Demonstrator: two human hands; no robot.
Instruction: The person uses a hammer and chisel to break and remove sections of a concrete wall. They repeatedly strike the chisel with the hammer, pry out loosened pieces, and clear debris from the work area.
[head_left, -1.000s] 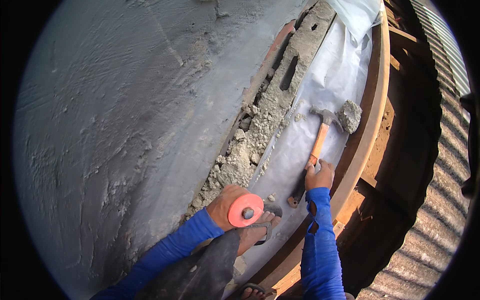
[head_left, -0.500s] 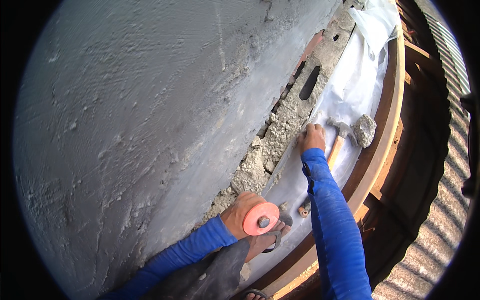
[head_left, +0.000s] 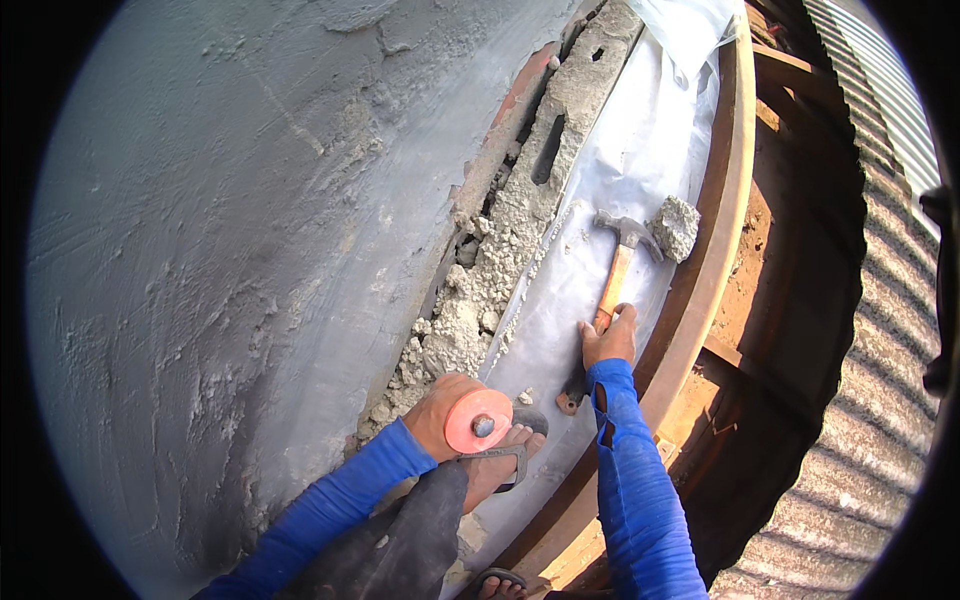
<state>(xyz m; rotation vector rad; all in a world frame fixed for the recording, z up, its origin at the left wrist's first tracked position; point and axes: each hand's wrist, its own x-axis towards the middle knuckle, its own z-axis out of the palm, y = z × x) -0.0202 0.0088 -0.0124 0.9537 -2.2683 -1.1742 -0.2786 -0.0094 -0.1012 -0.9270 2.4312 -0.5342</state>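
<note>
The left hand [head_left: 440,412] grips 1 tool [head_left: 483,426] with 1 round pink guard [head_left: 462,412], fingers closed. At its 2 o'clock, the right hand [head_left: 608,342] touches 1 hammer [head_left: 615,281], finger closure unclear; 1 concrete chunk [head_left: 676,228] lies at the hammer head's 3 o'clock.

The left hand [head_left: 438,415] curls into a fist, near. The right hand [head_left: 609,345] reaches farther, its forearm [head_left: 640,490] extended.

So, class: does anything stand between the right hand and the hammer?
Nothing visible does. The right hand is at the hammer, covering part of its handle. The grey rubble chunk lies beside the claw end, away from the hand.
</note>
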